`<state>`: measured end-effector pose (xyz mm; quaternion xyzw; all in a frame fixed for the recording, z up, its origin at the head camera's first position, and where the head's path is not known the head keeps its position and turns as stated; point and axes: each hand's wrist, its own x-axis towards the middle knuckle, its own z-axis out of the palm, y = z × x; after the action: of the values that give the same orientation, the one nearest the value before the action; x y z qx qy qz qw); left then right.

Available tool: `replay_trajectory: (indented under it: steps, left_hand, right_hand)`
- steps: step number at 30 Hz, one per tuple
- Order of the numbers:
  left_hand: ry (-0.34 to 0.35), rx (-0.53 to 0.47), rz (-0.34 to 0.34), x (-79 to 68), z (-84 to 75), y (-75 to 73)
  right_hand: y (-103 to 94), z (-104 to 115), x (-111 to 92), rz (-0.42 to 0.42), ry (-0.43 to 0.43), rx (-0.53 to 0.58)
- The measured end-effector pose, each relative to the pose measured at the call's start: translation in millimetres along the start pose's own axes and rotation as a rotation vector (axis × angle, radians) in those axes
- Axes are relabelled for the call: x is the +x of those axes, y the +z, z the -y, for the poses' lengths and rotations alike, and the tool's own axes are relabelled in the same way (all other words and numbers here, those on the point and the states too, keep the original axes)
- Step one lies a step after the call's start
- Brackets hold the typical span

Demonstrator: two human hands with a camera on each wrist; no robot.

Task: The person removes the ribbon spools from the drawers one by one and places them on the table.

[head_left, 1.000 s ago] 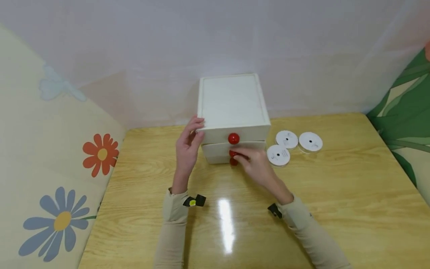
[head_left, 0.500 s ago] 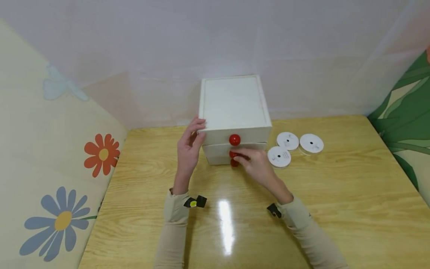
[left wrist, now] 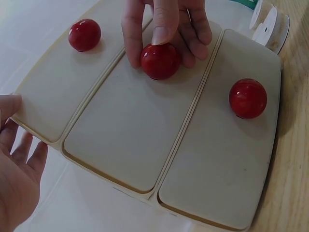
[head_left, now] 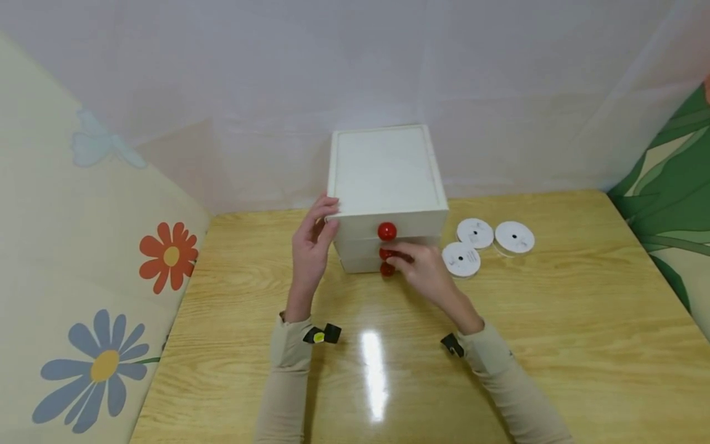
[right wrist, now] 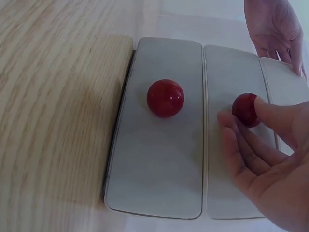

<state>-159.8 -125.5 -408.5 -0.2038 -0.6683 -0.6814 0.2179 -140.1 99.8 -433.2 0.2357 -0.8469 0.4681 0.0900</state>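
Cabinet [head_left: 383, 166], white and three-drawered, stands on the wooden table [head_left: 233, 290] just toward one o'clock from the centre of my head feed. I see the left hand [head_left: 312, 240] at its eight o'clock side, fingers loosely spread against the front corner, not wrapped round. The right hand [head_left: 424, 271] reaches in from five o'clock and pinches the middle knob [head_left: 383, 253], partly covering it, between the top knob [head_left: 387, 231] and the bottom knob [head_left: 387, 269]. I judge the step in hand to be working the middle drawer [head_left: 357, 250]; pull or push, I cannot tell. Spools [head_left: 452, 262], three of them, lie near the cabinet's four o'clock, their print too small to read.

My left wrist feed sets the fronts side by side, the top drawer [left wrist: 58, 92] toward ten o'clock and the bottom drawer [left wrist: 217, 159] toward four. To me the next move calls for even force straight along the drawer's run, the left hand bracing the cabinet. The spools are partly cut off between one and two o'clock.

In my right wrist feed, thumb and fingertips flank the middle knob at three o'clock; how hard they squeeze I cannot tell. That hand is cropped and hides the top knob, and the left hand's pressure is unreadable
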Motion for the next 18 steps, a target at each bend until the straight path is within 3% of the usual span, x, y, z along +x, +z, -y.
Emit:
replay_trajectory:
  steps: [8, 13, 18]
  left_hand:
    - [0.006, -0.008, 0.0, -0.1, 0.1, 0.3]
    - [0.018, -0.014, 0.003, 0.9, 2.0, -0.3]
    - [0.019, -0.028, 0.0, 0.8, 3.5, -0.3]
  right_hand:
    - [-6.3, -8, -3, 0.021, 0.081, 0.1]
    - [-10.7, -11, -3, 0.029, 0.081, 0.071]
    - [-9.8, -23, -4, 0.164, 0.097, -0.005]
